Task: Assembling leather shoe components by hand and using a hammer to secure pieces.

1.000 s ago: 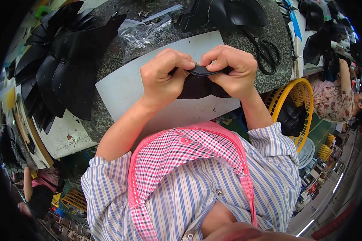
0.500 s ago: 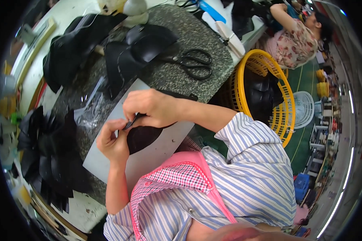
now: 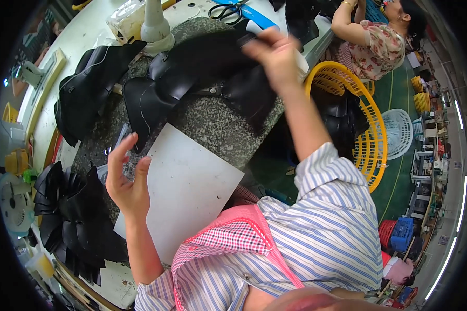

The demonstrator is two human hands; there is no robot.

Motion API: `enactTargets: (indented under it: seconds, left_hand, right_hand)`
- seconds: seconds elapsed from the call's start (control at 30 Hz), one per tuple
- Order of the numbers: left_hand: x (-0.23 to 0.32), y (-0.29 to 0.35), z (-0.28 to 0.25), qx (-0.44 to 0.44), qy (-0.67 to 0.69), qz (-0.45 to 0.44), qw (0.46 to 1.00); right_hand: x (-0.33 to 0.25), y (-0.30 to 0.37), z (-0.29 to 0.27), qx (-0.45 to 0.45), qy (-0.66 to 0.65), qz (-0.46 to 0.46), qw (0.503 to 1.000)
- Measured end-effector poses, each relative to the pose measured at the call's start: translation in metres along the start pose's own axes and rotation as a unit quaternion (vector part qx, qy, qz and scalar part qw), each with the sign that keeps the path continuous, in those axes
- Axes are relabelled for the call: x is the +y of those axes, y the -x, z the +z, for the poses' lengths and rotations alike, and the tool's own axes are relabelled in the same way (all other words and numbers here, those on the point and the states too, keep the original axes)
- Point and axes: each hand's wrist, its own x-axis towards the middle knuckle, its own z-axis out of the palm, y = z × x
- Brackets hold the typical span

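My left hand point(image 3: 128, 189) is raised beside the white board point(image 3: 184, 189), fingers and thumb apart and nothing between them. Over the far right of the grey speckled slab, my right hand point(image 3: 277, 59) is blurred by motion. Its thumb and forefinger appear to pinch the edge of a black leather-like piece point(image 3: 246, 93). That piece covers the handles of the scissors point(image 3: 213, 91), whose pivot still shows. To its left lies a glossy moulded black piece point(image 3: 179, 80) with a small metal rivet. The board's upper face shows only small dark specks.
Further black pieces lie at the left point(image 3: 80, 223) and far left point(image 3: 91, 85). A white bottle point(image 3: 155, 31) stands behind the slab. Right of the table is a yellow basket point(image 3: 381, 140) holding black pieces. Another person point(image 3: 376, 46) sits beyond it. Scissors and a blue strip point(image 3: 254, 18) lie far back.
My right hand has moved from the board to the far right of the slab, taking the black piece off the board. The left hand has let go and moved slightly left.
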Motion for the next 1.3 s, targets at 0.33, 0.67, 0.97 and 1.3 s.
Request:
enactTargets:
  seconds: [0.33, 0.67, 0.97, 1.3]
  left_hand:
    - [-0.002, 0.008, 0.032, -0.086, 0.014, -0.012, 0.996]
    - [0.003, 0.018, 0.004, 0.012, -0.070, -0.015, 0.997]
    - [-0.044, -0.035, 0.010, 0.001, -0.248, -0.131, 0.960]
    - [0.000, -0.068, 0.032, 0.066, -0.155, 0.009, 0.986]
  right_hand:
    - [0.119, -0.161, -0.217, 0.218, 0.537, -0.014, 0.815]
    - [0.140, -0.116, -0.142, 0.211, 0.374, -0.285, 0.857]
    - [0.023, -0.001, 0.103, -0.370, 0.279, -0.396, 0.792]
    - [0.038, 0.012, 0.137, -0.207, 0.278, -0.409, 0.844]
